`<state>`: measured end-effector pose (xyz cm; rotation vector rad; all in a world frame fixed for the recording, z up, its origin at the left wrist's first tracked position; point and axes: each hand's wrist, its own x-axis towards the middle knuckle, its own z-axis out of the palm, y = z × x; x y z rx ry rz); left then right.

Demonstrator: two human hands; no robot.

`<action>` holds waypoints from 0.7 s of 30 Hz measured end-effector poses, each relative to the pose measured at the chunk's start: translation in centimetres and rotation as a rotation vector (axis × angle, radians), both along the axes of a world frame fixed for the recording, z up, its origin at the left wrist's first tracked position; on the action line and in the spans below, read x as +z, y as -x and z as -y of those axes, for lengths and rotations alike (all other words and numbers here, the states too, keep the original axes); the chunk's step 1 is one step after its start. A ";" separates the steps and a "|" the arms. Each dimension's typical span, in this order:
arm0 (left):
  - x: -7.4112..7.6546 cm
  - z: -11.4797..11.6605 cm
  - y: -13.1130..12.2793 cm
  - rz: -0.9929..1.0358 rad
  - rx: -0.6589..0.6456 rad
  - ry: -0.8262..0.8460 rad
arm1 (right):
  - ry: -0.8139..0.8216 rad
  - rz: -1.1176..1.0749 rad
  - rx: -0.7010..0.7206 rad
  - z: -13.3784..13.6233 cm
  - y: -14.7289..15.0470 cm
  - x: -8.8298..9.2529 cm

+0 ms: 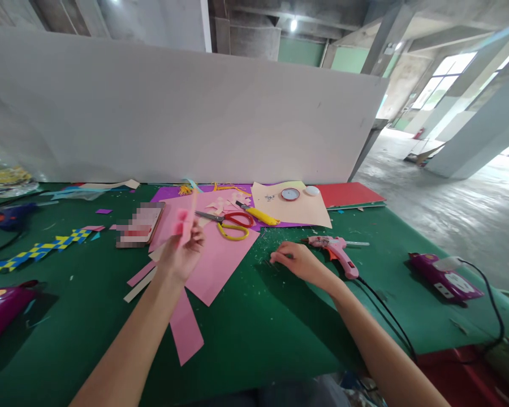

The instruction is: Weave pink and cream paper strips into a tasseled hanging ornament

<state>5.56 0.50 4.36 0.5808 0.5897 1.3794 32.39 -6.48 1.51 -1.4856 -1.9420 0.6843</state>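
Note:
My left hand [185, 254] is raised over the pink sheets, its fingers closed on a folded pink paper piece [183, 219] that stands up from them. My right hand [297, 261] is low over the green table with thumb and fingers pinched together; whatever is between the fingertips is too small to make out. Just right of it lies a pink hot glue gun [341, 257] with a clear glue stick in its back. Scissors [234, 230] with red and yellow handles lie on a pink paper sheet [220, 260], beside a yellow utility knife [263, 217].
A phone [146, 225] lies left of the pink paper. Behind are a cream sheet [288, 209] with a small round dish [290, 194] and a red sheet [348, 195]. Purple power boxes [447, 277] sit at both sides. A white panel [186, 113] stands behind the table.

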 end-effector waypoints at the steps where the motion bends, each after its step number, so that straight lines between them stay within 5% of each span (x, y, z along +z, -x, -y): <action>1: -0.2 0.3 -0.5 -0.223 -0.035 -0.046 | -0.055 0.007 -0.034 0.0 0.1 0.1; 6: -1.0 2.6 -3.5 -0.537 -0.149 -0.125 | -0.301 -0.058 -0.158 0.5 1.2 1.0; 10: -1.0 3.6 -4.5 -0.848 -0.205 -0.320 | -0.096 -0.258 -0.112 0.9 2.2 0.9; 21: -1.0 4.3 -4.8 -1.037 -0.318 -0.501 | 0.127 -0.399 -0.003 1.1 3.1 0.7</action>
